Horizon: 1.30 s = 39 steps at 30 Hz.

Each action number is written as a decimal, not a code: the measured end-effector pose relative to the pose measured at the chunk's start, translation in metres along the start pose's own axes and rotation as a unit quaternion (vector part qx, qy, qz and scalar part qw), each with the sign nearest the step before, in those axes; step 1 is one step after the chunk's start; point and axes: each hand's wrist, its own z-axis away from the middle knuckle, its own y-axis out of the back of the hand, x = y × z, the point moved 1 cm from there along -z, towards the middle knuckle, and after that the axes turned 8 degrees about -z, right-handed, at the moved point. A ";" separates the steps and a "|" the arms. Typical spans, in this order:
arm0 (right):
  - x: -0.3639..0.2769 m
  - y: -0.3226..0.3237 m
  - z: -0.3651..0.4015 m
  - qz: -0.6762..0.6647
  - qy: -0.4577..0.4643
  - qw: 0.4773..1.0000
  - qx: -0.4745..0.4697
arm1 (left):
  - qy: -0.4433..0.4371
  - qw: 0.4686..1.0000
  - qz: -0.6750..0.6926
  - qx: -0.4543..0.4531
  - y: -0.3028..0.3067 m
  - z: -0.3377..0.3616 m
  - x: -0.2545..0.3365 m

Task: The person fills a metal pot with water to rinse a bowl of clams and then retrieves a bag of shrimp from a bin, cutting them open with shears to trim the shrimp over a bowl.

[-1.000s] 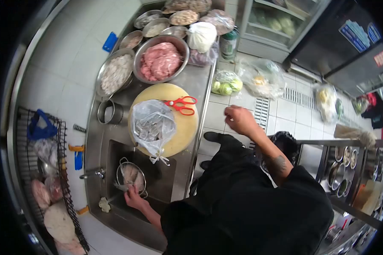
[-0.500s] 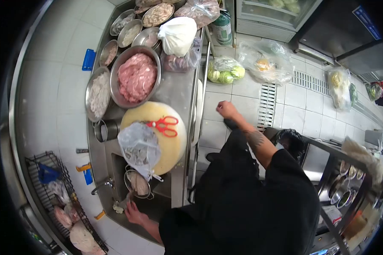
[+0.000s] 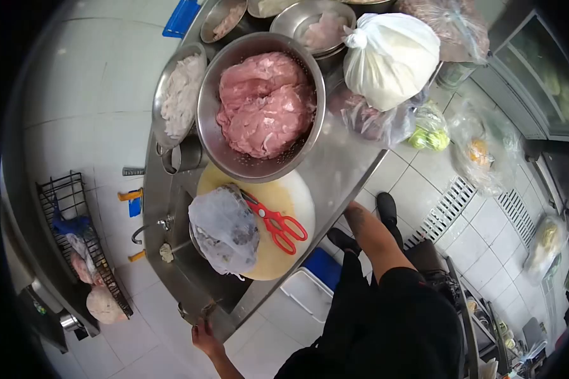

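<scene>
My left hand is at the bottom left, by the sink's front corner, its fingers closed at a small, blurred brownish thing. My right forearm reaches to the counter's edge, and the right hand is hidden there. Between them, a round yellowish board lies on the counter, with red-handled scissors on it. A cloudy plastic bag with dark contents lies on the board's left part, overlapping the sink. Behind the board stands a large metal colander of pink raw meat.
A white tied bag and bowls of meat stand at the back. A faucet is left of the sink. A wire rack hangs at the left. Bagged vegetables and a blue-and-white container are on the floor.
The view has turned and come closer to the counter. My right hand, seen over the floor before, has gone out of sight at the counter's edge. The strainer of meat is no longer clearly visible.
</scene>
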 end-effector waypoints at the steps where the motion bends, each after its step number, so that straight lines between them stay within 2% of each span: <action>1: 0.002 0.003 -0.001 -0.009 -0.015 1.000 0.004 | 0.009 1.000 -0.014 0.005 0.006 0.000 -0.007; 5: 0.016 0.020 -0.005 -0.064 -0.082 0.994 0.045 | 0.014 0.999 -0.022 0.043 0.011 0.028 0.001; 14: 0.015 0.045 -0.012 -0.203 -0.192 0.946 0.163 | 0.039 0.994 0.006 0.106 0.054 0.051 -0.024; 17: 0.007 0.051 -0.014 -0.255 -0.208 0.921 0.208 | 0.056 0.992 0.055 0.101 0.059 0.050 -0.037; 23: -0.012 0.088 0.009 -0.328 -0.184 0.875 0.305 | 0.006 0.985 0.167 0.050 0.022 0.040 -0.022; 24: -0.014 0.103 0.024 -0.314 -0.173 0.874 0.328 | 0.010 0.985 0.168 0.044 0.023 0.035 -0.025; 25: -0.014 0.120 0.040 -0.233 -0.178 0.897 0.329 | 0.012 0.985 0.171 0.035 0.024 0.028 -0.029; 26: -0.009 0.141 0.063 -0.108 -0.197 0.922 0.315 | 0.028 0.983 0.178 0.027 0.027 0.022 -0.036; 27: -0.004 0.164 0.092 0.021 -0.217 0.928 0.301 | 0.004 0.980 0.196 0.031 0.028 0.015 -0.043; 28: -0.015 0.186 0.120 0.024 -0.215 0.930 0.298 | -0.021 0.975 0.219 0.028 0.019 0.006 -0.049; 29: 0.007 0.204 0.147 0.057 -0.200 0.937 0.280 | -0.036 0.978 0.201 0.037 0.013 0.003 -0.041; 30: 0.011 0.229 0.172 0.086 -0.202 0.931 0.292 | -0.068 0.971 0.228 -0.001 0.013 -0.003 -0.049; 31: 0.010 0.248 0.191 0.112 -0.201 0.925 0.301 | -0.035 0.975 0.220 0.014 0.007 -0.006 -0.043; 33: 0.013 0.292 0.217 0.133 -0.207 0.908 0.340 | -0.052 0.979 0.194 -0.018 0.001 -0.022 -0.056; 34: 0.033 0.313 0.225 0.063 -0.219 0.909 0.349 | -0.048 0.978 0.203 -0.023 -0.004 -0.022 -0.056; 35: 0.025 0.323 0.230 -0.012 -0.229 0.907 0.353 | -0.045 0.968 0.244 -0.047 -0.011 -0.027 -0.050; 36: 0.018 0.330 0.233 -0.137 -0.234 0.879 0.393 | -0.044 0.956 0.284 -0.068 -0.017 -0.032 -0.048; 37: 0.003 0.348 0.240 -0.041 -0.227 0.920 0.316 | -0.027 0.957 0.282 -0.054 -0.024 -0.041 -0.048; 38: 0.047 0.370 0.237 0.335 -0.220 0.886 0.233 | -0.012 0.959 0.280 -0.040 -0.029 -0.053 -0.046; 39: -0.003 0.371 0.237 0.338 -0.194 0.860 0.329 | -0.029 0.955 0.292 -0.050 -0.032 -0.062 -0.035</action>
